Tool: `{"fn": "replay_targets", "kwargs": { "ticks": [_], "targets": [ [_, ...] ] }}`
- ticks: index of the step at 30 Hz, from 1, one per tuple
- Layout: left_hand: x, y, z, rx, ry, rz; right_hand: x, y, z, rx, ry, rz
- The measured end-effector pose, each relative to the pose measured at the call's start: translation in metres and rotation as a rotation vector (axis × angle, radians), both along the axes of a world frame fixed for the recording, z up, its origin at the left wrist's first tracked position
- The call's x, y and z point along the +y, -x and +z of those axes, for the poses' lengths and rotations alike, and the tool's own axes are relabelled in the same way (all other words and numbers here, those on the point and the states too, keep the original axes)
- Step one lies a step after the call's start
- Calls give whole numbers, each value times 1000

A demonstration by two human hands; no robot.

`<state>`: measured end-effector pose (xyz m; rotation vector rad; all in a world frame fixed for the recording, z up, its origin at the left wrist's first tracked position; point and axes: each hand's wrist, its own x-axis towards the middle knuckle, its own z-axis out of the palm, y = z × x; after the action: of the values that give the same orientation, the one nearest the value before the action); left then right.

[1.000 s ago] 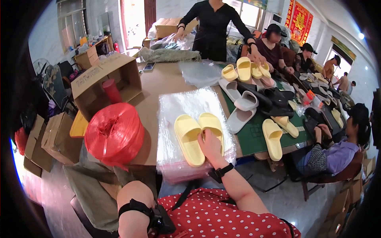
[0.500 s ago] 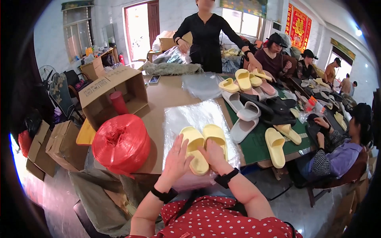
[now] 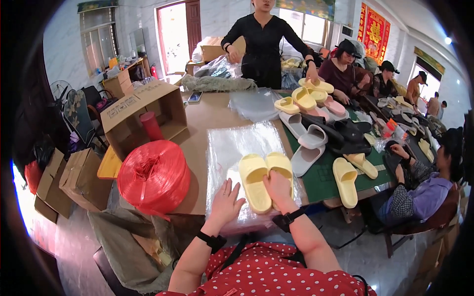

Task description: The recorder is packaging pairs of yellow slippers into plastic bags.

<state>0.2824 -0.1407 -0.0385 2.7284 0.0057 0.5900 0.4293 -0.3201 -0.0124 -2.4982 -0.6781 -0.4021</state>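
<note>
A pair of pale yellow slide sandals (image 3: 254, 172) lies side by side on a stack of transparent plastic bags (image 3: 221, 143), toes pointing away from me. My right hand (image 3: 279, 191) pinches the pair where the inner edges meet, its fingertips partly hidden between the two. To the left of the sandals, my left hand (image 3: 225, 202) rests on the bags with fingers stretched out, apart from the sandals and holding nothing.
A big roll of red plastic twine (image 3: 154, 175) and an open cardboard box (image 3: 170, 111) stand left. More slides (image 3: 307, 153) in grey, black and yellow are piled right. Across the table a person in black (image 3: 264, 44) touches a yellow slide. Other people sit along the right.
The yellow pair has shifted right on the bags with my right hand. My left hand has come off the left sandal onto the bags. The person opposite has moved a yellow slide.
</note>
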Motion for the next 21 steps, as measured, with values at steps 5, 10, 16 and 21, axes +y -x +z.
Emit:
{"fn": "replay_targets", "kwargs": {
  "ticks": [5,10,16,21],
  "targets": [
    [-1,1,10,25,-11,-24,-49,-19,-5,-81,-105,-105],
    [-8,5,38,127,-60,-21,-120,1,23,-104,-326,-221],
    [-17,-2,38,-11,-100,-141,-181,32,44,-19,-626,-188],
    [-25,-11,39,-2,-62,-144,-186,43,54,127,-756,-192]
  ]
}}
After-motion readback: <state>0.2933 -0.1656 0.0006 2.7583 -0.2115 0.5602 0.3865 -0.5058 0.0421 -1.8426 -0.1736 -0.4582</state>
